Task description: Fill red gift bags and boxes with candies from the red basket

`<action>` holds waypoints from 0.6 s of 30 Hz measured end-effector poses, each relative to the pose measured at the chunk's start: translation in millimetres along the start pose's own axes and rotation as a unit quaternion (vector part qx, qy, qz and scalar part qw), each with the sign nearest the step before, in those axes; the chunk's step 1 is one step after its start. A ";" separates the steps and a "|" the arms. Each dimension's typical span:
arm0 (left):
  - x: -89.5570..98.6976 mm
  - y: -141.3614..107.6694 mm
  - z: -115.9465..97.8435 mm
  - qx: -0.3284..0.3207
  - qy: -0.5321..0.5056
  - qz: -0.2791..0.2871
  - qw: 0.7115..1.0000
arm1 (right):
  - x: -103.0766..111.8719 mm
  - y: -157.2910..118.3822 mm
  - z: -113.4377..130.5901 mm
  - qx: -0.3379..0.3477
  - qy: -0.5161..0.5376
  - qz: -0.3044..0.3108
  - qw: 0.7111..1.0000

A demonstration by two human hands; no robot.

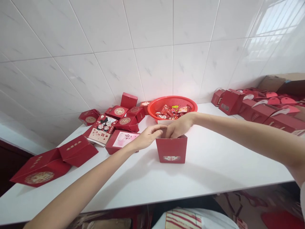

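An open-topped red box (172, 149) stands upright on the white table, with a pale oval picture low on its front. My left hand (149, 136) is at the box's upper left edge, its fingers closed on the rim. Over the opening is my right hand (179, 125), its fingertips reaching down inside, where the box's front wall hides them; whether they hold anything does not show. Just behind the box sits a red plastic basket (152, 109) containing several wrapped sweets (172, 111).
Several closed red boxes (126, 122) are spread over the table's left side. More red boxes with handles (232, 101) crowd the right side, near a brown carton (274, 82). A tiled wall (154, 70) rises behind the white table (209, 159).
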State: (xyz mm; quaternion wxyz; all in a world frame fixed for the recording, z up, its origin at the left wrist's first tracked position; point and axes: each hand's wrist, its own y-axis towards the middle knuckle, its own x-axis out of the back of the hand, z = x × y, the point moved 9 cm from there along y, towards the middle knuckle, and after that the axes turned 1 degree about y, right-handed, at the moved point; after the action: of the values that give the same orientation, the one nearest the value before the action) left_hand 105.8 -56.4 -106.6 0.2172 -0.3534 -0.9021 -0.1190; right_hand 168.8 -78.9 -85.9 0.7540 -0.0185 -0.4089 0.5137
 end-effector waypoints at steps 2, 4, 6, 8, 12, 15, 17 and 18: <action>-0.5 -1.0 -1.6 -0.007 0.003 0.003 1.000 | 9.1 -23.4 13.4 0.066 -0.006 -0.079 0.995; -0.2 -2.0 -3.9 -0.013 0.020 0.000 1.000 | 17.1 -54.3 19.4 0.123 -0.001 -0.208 0.970; -0.6 -3.0 -6.6 -0.019 0.034 -0.005 0.999 | 19.7 -89.4 10.8 0.149 0.010 -0.368 0.917; -2.4 -4.1 -9.2 -0.024 0.036 -0.010 0.999 | 10.6 -117.5 -9.7 0.146 0.014 -0.504 0.851; -6.5 -8.7 -15.1 -0.044 0.021 -0.022 0.999 | -23.7 -108.0 -58.0 0.122 0.087 -0.542 0.827; -12.6 -13.5 -17.7 -0.059 0.040 0.005 0.997 | -30.9 -90.9 -76.2 0.120 0.145 -0.550 0.814; -13.8 -15.4 -18.5 -0.072 0.067 0.012 0.995 | -28.8 -85.9 -76.1 0.134 0.164 -0.557 0.803; -13.0 -15.7 -18.6 -0.078 0.070 0.006 0.995 | -27.4 -84.7 -74.4 0.141 0.168 -0.560 0.799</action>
State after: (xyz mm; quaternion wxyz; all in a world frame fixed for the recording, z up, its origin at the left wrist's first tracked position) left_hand 109.2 -82.1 -97.4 0.2521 -0.3657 -0.8706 -0.2118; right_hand 276.7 -111.3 -113.9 0.9614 0.2342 -0.1376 0.0431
